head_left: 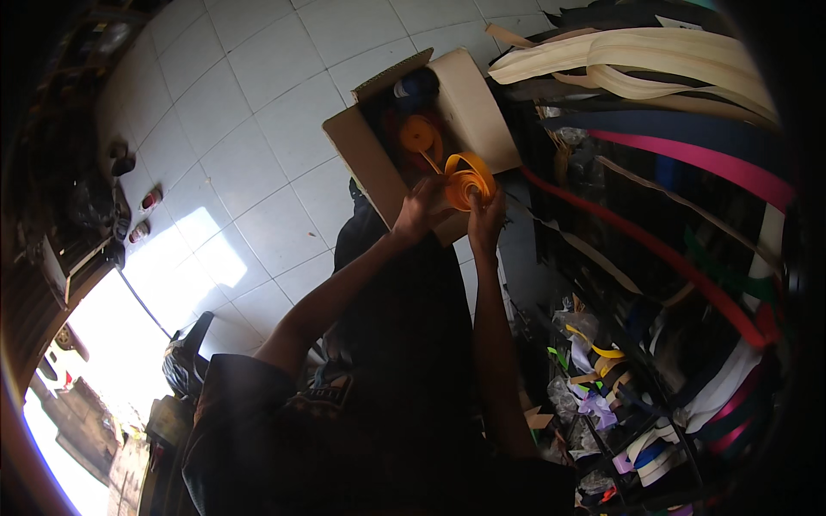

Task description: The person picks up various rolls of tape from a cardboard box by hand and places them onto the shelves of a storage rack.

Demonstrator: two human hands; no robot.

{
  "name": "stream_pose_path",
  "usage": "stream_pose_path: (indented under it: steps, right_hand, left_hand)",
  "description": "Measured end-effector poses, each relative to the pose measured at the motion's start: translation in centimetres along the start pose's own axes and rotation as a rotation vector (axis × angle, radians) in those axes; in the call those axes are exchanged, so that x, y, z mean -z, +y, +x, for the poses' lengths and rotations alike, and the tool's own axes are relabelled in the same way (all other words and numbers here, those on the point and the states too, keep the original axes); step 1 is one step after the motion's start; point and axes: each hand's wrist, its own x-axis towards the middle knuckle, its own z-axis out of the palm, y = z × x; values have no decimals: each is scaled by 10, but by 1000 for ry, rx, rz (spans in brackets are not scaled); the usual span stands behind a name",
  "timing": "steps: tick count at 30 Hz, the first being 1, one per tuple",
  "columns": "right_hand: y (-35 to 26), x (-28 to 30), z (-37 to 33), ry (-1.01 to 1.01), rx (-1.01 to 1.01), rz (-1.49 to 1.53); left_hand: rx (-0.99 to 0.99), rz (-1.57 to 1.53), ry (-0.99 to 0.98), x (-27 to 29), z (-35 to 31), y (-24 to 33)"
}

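A loose coil of orange tape (471, 181), like zipper tape or webbing, is held up over the near edge of an open cardboard box (490, 112). My right hand (487, 222) is closed round the coil's lower right side. At its left, my left hand (418, 208) is closed on the tape, its fingertips partly hidden in shadow. Inside the box lies a flat orange roll (418, 134), with a strip running from it toward my left hand. A dark blue roll (416, 89) sits at the box's far end.
Long strips hang on a rack at the right, among them cream tape (637, 56), a pink strip (697, 159) and a red strip (637, 236). Scraps and plastic bags (594, 404) crowd the lower right. Shoes (151, 199) stand on the pale tiled floor (258, 112) at left.
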Motion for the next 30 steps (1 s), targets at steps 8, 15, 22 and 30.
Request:
stream_pose_path:
  steps: [8, 15, 22, 30]
  right_hand:
    - [-126, 104, -34, 74, 119, 35]
    - [-214, 184, -77, 16, 228, 116]
    - [-253, 214, -123, -67, 320, 97]
    - [-229, 209, -140, -115, 333, 330]
  left_hand:
    - [169, 61, -88, 28, -25, 20]
    - [-145, -463, -80, 74, 32, 169]
    - [-479, -623, -576, 110, 56, 299]
    - [-309, -471, -699, 107, 39, 309]
